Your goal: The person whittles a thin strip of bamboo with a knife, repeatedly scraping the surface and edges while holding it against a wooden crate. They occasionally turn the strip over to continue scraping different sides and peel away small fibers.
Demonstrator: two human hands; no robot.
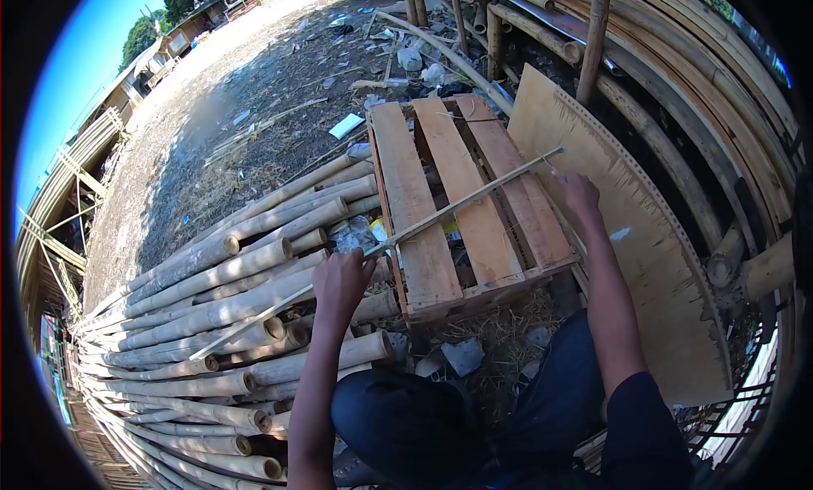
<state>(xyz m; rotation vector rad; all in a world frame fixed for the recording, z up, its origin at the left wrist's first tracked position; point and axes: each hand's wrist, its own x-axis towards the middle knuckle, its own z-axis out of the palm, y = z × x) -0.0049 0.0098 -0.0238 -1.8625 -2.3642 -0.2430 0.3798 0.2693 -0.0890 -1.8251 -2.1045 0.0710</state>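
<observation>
A long, thin bamboo strip (474, 195) lies slantwise across the slatted wooden crate (412, 204) in front of my knees. My left hand (341, 282) is closed around it beyond the crate's left edge, and its lighter end sticks out over the bamboo poles. Close to the strip's far right end is my right hand (580, 192), its fingers pressed together. Something thin shows between those fingers and the strip's tip, too small to name. A short piece seems to cross the strip near the crate's left edge.
Stacked bamboo poles (254, 299) fill the left side. To the right leans a plywood sheet (627, 236) with a jagged edge, with more long poles (669, 143) on a rack behind it. Rubble (462, 355) lies below the crate; litter is scattered on the ground beyond.
</observation>
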